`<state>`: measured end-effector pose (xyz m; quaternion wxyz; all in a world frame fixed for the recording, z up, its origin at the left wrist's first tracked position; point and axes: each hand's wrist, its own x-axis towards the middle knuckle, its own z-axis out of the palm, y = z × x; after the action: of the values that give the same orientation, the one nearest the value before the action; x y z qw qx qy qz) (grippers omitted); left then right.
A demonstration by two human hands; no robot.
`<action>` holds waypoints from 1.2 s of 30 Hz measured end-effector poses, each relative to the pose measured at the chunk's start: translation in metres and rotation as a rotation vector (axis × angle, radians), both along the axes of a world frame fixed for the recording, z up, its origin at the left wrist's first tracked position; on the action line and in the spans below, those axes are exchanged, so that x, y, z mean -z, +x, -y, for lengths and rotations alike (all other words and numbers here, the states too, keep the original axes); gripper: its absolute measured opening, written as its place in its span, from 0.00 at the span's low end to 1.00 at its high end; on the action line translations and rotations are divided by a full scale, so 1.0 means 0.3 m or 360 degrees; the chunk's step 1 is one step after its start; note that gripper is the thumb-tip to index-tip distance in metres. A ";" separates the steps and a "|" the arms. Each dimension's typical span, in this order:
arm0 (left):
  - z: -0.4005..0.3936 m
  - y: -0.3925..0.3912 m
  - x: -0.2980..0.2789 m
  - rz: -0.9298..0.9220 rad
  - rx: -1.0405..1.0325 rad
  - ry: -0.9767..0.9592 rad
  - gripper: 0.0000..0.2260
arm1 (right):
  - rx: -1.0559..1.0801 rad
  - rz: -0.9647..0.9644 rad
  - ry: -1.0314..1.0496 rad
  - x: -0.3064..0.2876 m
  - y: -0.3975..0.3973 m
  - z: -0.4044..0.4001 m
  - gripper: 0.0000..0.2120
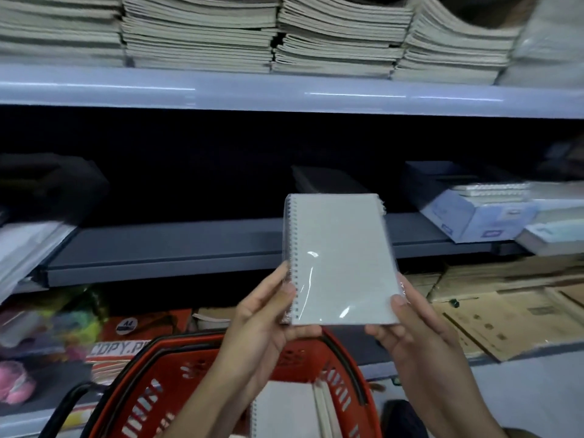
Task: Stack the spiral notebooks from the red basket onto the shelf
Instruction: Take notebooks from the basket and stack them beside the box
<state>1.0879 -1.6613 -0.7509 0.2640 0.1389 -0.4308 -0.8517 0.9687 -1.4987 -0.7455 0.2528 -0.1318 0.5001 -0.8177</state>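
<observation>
I hold a plastic-wrapped pack of white spiral notebooks [339, 257] upright in front of the dark middle shelf [177, 248]. My left hand [268, 314] grips its lower left edge by the spiral binding. My right hand [410, 327] grips its lower right corner. Below my arms sits the red basket [164, 384] with black handles. More white notebooks [284, 409] lie inside it, partly hidden by my left forearm.
The upper shelf [284, 93] carries tall stacks of grey exercise books [202, 33]. On the middle shelf stand a dark box [322, 180] behind the pack and blue-white boxes with spiral notebooks [480, 210] at right. Flattened cardboard [505, 305] and copy-paper packs [126, 339] lie on the bottom shelf.
</observation>
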 end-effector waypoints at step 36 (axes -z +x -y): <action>0.079 -0.467 -0.031 0.0180 -0.0942 -0.0589 0.07 | 0.0398 0.0104 -0.0063 -0.040 -0.440 0.254 0.16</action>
<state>0.9479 -1.6850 -0.7417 0.4960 0.2545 -0.5327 -0.6368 0.8368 -1.5750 -0.7335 0.1625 -0.0465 0.4878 -0.8564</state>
